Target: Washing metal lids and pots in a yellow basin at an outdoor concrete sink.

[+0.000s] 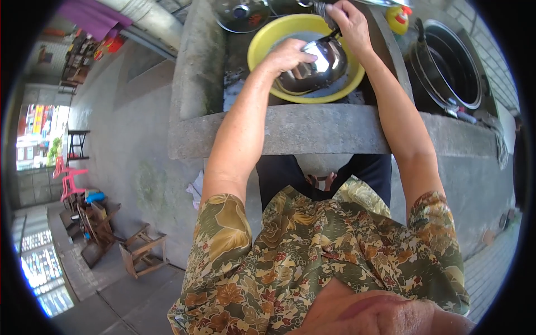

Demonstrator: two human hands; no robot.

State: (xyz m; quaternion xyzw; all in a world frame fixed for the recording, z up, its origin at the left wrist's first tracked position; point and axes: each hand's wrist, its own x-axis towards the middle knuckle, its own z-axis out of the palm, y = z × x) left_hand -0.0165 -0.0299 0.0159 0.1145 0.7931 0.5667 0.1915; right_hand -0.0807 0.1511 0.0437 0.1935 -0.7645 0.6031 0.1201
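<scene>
A shiny steel pan [326, 64] with a black handle [328, 38] lies tilted inside a yellow plastic basin [338, 96]. Cloudy water shows around it in the basin. My left hand [287, 57] grips the pan's near left side, its thumb laid across the shiny metal. At the basin's far right rim, my right hand [350, 23] is closed, with a dark grey, rough-textured piece [328, 18] at its fingertips, perhaps a scrubber. The handle's end reaches up close to that hand. What lies under the palm is hidden.
The basin stands in a concrete sink [279, 131]. Beyond it sits a glass lid [243, 14]. To the right are a yellow bottle [397, 21] and a large dark pot [451, 64] on the ledge. Wooden stools [142, 251] and pink plastic stools [71, 181] stand on the left.
</scene>
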